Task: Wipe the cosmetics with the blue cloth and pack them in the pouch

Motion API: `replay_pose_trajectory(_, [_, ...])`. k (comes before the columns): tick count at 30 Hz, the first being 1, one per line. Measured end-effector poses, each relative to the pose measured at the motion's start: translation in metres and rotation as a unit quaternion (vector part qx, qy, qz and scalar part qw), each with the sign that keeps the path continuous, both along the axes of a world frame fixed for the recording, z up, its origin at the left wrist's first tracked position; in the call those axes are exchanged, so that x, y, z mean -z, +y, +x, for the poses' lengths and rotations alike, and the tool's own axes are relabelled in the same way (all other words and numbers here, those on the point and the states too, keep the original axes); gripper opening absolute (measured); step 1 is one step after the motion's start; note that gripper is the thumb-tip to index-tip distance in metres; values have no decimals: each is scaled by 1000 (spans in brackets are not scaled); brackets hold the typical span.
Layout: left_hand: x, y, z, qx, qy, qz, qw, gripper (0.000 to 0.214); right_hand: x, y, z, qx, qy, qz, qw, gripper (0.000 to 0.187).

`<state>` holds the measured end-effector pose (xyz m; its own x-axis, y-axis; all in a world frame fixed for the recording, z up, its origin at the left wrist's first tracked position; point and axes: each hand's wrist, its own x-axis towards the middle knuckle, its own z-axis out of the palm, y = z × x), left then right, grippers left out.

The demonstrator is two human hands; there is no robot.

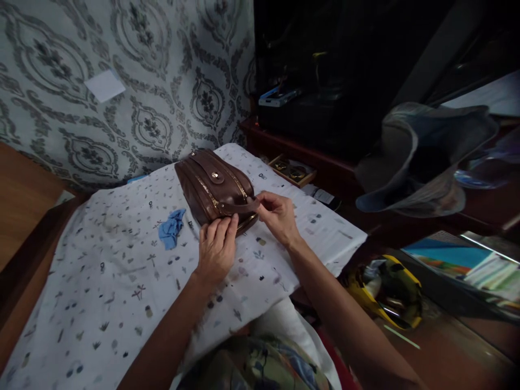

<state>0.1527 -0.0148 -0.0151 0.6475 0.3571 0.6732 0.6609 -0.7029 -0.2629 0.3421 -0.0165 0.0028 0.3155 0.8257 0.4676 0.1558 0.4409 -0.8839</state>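
Observation:
A brown leather bag (211, 181) with gold zips and a round gold fastener lies on the patterned white cloth (122, 281). My right hand (280, 216) pinches the end of the bag's brown strap (239, 207) at its near right corner. Against the bag's near end, my left hand (216, 246) grips with curled fingers, the index fingertip close to the strap; its thumb is hidden. To the left of the bag sits a crumpled blue cloth (171, 229), touched by neither hand.
Right of the cloth-covered surface is a dark cabinet with a small open drawer (292, 170). A grey fabric bag (422, 157) hangs or stands beyond my right arm. Lower down is a yellow-rimmed bag (384, 292). A patterned wall (162, 81) rises behind.

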Motion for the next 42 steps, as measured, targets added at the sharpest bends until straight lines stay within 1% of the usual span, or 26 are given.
replay_pose_trajectory(3, [-2,0,2,2,-1,12,1000,37,3,1,-2,49,2,56,997,24])
replay_pose_trajectory(5, [-3,0,2,5,-4,19,1000,35,3,2,-3,60,-6,108,992,21])
replay_pose_trajectory(6, [-3,0,2,6,-6,21,1000,35,3,2,-3,49,-10,126,991,19])
replay_pose_trajectory(8, [-2,0,2,6,-8,23,1000,34,3,0,-2,-3,-5,135,991,14])
replay_pose_trajectory(11, [-2,0,1,6,-4,20,1000,34,3,-3,-1,-87,41,90,991,20])
replay_pose_trajectory(13, [-2,0,1,3,-2,16,1000,37,2,-4,-1,-99,61,65,991,26])
replay_pose_trajectory(17, [-2,-1,0,-5,4,5,1000,40,-2,-3,0,-71,56,58,994,39])
replay_pose_trajectory(21, [-1,-3,0,-8,8,-1,1000,41,-3,-2,0,-37,5,50,998,43])
replay_pose_trajectory(24, [1,-3,-1,-13,11,-5,1000,41,-1,-4,-3,-8,-45,77,996,33])
replay_pose_trajectory(27, [3,-2,-2,-17,14,-4,1000,36,-1,-9,-13,9,-113,141,983,15])
replay_pose_trajectory(29, [4,-2,-3,-17,18,-3,1000,36,-1,-14,-22,24,-142,179,973,8])
replay_pose_trajectory(31, [5,-1,-4,-18,23,-4,1000,39,-2,-16,-32,64,-115,183,974,9])
replay_pose_trajectory(33, [5,-1,-4,-22,29,-7,999,43,-3,-15,-42,120,-23,160,980,18])
replay_pose_trajectory(35, [5,-2,-4,-31,34,-9,999,44,-6,-12,-50,158,80,137,975,22])
replay_pose_trajectory(36, [6,-2,-4,-35,37,-9,999,44,-7,-11,-53,169,113,132,970,23])
replay_pose_trajectory(38, [6,-2,-3,-46,42,-10,998,45,-11,-9,-58,181,125,125,967,26])
replay_pose_trajectory(40, [6,-3,-3,-52,43,-13,998,45,-15,-11,-61,192,95,115,970,30])
replay_pose_trajectory(42, [7,-3,-3,-51,38,-12,998,43,-19,-15,-64,182,61,98,976,34])
